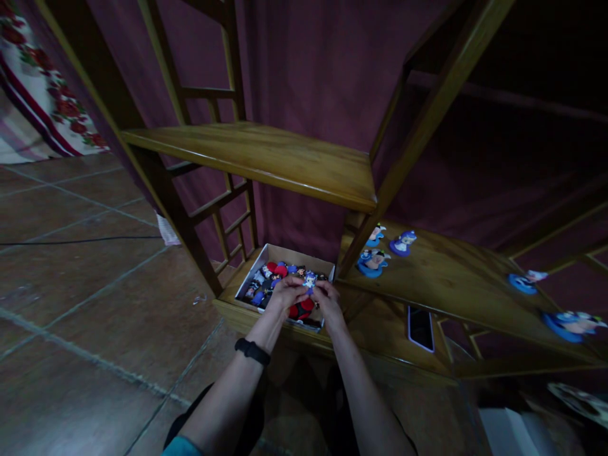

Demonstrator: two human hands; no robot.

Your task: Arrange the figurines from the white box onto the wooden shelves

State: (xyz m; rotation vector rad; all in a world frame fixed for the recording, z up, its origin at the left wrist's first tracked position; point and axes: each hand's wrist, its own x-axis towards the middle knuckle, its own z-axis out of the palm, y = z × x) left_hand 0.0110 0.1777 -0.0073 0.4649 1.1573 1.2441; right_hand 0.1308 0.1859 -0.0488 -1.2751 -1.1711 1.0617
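Between my two hands is a small figurine (310, 280), white and blue-purple, held upright above an open cardboard box (323, 266). My left hand (288, 294) pinches it from the left; a black band circles that wrist. From the right, the fingers of my right hand (327, 296) close on the same figurine. Inside the box lie several more figurines (266, 282) in blue, red, black and purple, jumbled together. My hands hide part of the box's contents and the held figurine's base.
The box sits on the low board of a wooden shelf unit (266, 155). On the right shelf stand a purple figurine (403, 242) and several blue-based figurines (373, 261). Below them lies a phone (420, 328). A shelf board overhangs the box; a cable (80, 240) crosses the tiled floor.
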